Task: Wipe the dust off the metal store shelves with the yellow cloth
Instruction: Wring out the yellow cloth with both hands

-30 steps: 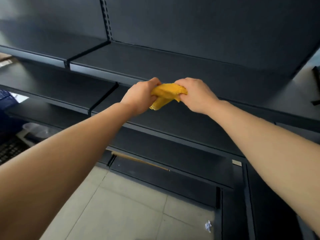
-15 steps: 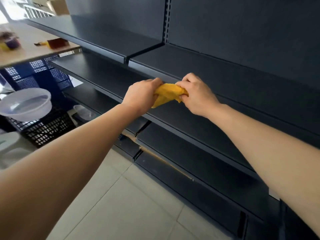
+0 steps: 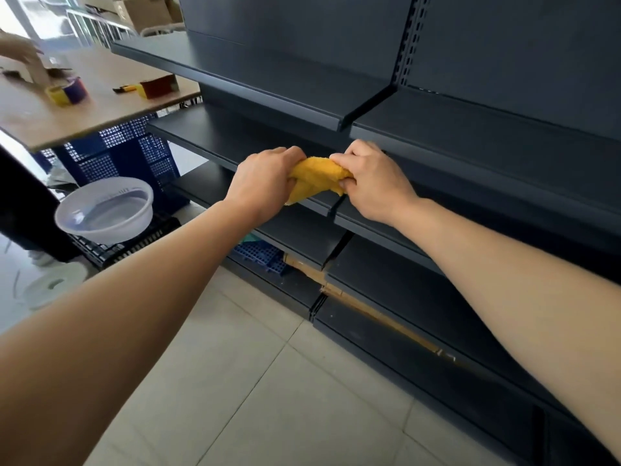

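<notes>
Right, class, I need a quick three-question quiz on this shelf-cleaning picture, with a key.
1. True or false: the cloth lies spread flat.
2. The cloth is gripped by: A) one hand; B) both hands; C) neither.
3. Fill in: the clear bowl sits to the ____ of the hands.

Key
1. False: it is bunched up.
2. B: the left hand and right hand each grip an end.
3. left
</notes>
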A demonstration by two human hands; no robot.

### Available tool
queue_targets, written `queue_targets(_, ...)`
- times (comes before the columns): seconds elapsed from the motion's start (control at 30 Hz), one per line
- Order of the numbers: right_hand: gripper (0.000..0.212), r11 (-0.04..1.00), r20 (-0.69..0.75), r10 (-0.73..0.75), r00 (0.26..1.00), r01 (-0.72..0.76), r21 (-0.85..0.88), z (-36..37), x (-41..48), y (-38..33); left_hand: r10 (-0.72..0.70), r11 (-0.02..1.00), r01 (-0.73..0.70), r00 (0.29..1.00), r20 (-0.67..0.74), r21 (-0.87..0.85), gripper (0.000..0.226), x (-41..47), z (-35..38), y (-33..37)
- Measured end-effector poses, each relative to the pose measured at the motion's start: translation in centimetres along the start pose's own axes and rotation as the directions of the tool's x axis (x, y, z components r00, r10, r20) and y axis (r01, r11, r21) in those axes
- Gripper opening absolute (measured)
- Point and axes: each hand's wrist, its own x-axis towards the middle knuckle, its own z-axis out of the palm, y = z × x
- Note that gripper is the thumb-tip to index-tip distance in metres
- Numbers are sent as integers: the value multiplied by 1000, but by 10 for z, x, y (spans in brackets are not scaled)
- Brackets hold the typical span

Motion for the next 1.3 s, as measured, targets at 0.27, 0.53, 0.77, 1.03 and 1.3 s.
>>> queue_targets(0.27, 29, 999, 32, -55, 998, 54, 4, 38, 65, -29, -51, 998, 51, 999, 0, 41, 29, 8, -5, -70)
queue_targets(0.53, 35, 981, 58, -189, 980, 187, 44, 79, 136, -75, -168, 976, 167, 986, -7, 138, 31, 7, -21, -151)
queue_targets(0.77, 33, 983, 60, -184, 981, 182, 34, 107, 195, -132, -195, 972, 196, 981, -21, 129, 30, 10, -39, -234)
queue_targets(1.03, 27, 998, 71, -67, 995, 66, 23, 150, 249, -224, -136, 988, 133, 990, 39, 76, 31, 3, -63, -350)
queue_targets(1.3, 26, 1000, 144, -18, 989, 19, -11, 188, 291, -253, -98, 995, 95, 989, 112, 32, 33, 12, -56, -417)
